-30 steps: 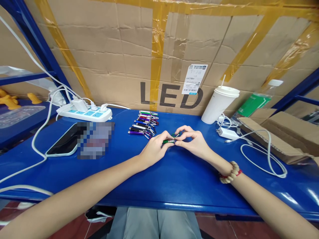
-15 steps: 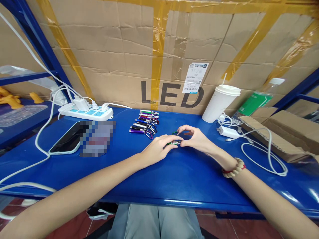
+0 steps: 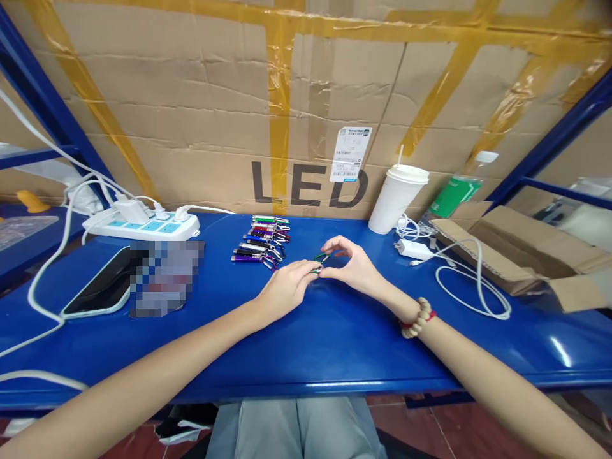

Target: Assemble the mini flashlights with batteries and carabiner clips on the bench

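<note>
Above the middle of the blue table, my left hand pinches a small green keychain flashlight, mostly hidden behind the fingers. My right hand meets it from the other side. Its thumb is at the flashlight's end, and its curled index finger is on the green carabiner clip attached to it. Just behind and left of my left hand lies a row of several similar keychain flashlights in purple, black, silver, blue, red and green, their carabiner clips pointing right.
To the left are a phone, a blurred-out flat item and a white power strip. A lidded white cup, a green-labelled bottle, a charger with cable and an open cardboard box stand right. A large carton backs the table.
The whole view has shifted, so things appear farther left. Both hands stay together on the flashlight; less of its body shows now, while more of the green clip is visible.
</note>
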### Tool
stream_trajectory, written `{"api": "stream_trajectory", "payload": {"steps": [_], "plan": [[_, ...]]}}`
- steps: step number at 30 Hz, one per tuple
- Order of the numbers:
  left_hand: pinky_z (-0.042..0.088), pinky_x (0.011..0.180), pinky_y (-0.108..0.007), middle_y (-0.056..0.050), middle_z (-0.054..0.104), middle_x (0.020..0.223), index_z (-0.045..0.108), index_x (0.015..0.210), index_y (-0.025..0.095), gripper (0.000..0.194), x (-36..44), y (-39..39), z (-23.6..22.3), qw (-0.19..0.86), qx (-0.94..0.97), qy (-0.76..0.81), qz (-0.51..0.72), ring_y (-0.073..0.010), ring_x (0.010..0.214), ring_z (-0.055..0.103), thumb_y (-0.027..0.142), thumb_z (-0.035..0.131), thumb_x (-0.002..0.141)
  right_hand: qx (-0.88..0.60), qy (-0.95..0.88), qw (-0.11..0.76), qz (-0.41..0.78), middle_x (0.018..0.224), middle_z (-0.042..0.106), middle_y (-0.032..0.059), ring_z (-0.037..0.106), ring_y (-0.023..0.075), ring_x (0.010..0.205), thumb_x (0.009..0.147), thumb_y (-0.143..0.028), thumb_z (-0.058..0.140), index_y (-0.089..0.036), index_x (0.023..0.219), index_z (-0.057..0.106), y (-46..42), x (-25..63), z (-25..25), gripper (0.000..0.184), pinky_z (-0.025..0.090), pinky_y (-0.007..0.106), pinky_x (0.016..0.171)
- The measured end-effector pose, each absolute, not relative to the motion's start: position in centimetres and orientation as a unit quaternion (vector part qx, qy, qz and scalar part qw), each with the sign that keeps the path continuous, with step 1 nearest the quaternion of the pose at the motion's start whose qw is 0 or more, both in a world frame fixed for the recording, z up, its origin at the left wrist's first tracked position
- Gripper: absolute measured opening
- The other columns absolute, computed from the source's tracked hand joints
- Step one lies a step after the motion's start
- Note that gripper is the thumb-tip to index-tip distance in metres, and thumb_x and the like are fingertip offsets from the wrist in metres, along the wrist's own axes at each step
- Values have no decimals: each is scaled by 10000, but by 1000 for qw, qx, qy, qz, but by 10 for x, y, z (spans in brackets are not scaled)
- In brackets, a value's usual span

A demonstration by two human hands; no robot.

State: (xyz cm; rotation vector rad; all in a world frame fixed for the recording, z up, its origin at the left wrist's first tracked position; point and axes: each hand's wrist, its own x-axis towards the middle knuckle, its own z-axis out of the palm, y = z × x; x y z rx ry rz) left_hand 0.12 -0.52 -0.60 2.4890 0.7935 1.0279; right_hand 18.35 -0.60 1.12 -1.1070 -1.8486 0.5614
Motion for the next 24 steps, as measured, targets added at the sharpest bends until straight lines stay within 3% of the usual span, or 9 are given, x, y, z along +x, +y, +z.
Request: {"api": "stream_trajectory", "payload": {"steps": [3, 6, 10, 13, 24], "plan": [[448, 733, -249, -45, 630, 846, 564, 990, 154, 242, 3, -6, -1, 207, 856, 319, 351, -142, 753, 581, 197, 348, 888, -389, -795, 451, 112, 855, 616, 32, 564, 164, 817, 683, -404, 692, -203, 822, 635, -9, 185, 17, 251, 411, 334, 780], [413, 660, -225, -6, 589, 755, 545, 934, 173, 233, 1, -5, 4, 240, 856, 334, 314, -123, 670, 541, 229, 323, 893, -345, -851, 397, -7, 863, 638, 27, 554, 154, 820, 772, -328, 626, -235, 793, 691, -10, 191, 21, 115, 369, 341, 789], [360, 601, -225, 30, 519, 641, 505, 818, 182, 248, -2, -4, 10, 268, 868, 347, 232, -116, 596, 487, 285, 294, 897, -309, -879, 357, -71, 929, 633, 41, 534, 149, 848, 820, -292, 572, -250, 900, 691, -11, 197, 25, 149, 370, 320, 755], [354, 612, -231, 40, 480, 616, 488, 837, 177, 245, -5, -4, 16, 303, 872, 331, 196, -112, 588, 467, 296, 283, 900, -281, -895, 335, -90, 946, 625, 41, 525, 145, 858, 845, -258, 537, -260, 863, 693, -13, 198, 30, 157, 373, 307, 743], [322, 573, -208, 38, 391, 665, 499, 878, 143, 263, -10, -5, 20, 491, 802, 270, 207, -89, 589, 346, 346, 332, 895, -231, -928, 220, -195, 941, 606, 49, 491, 154, 831, 865, -135, 460, -205, 782, 655, -21, 188, 54, 224, 355, 292, 706]]}}
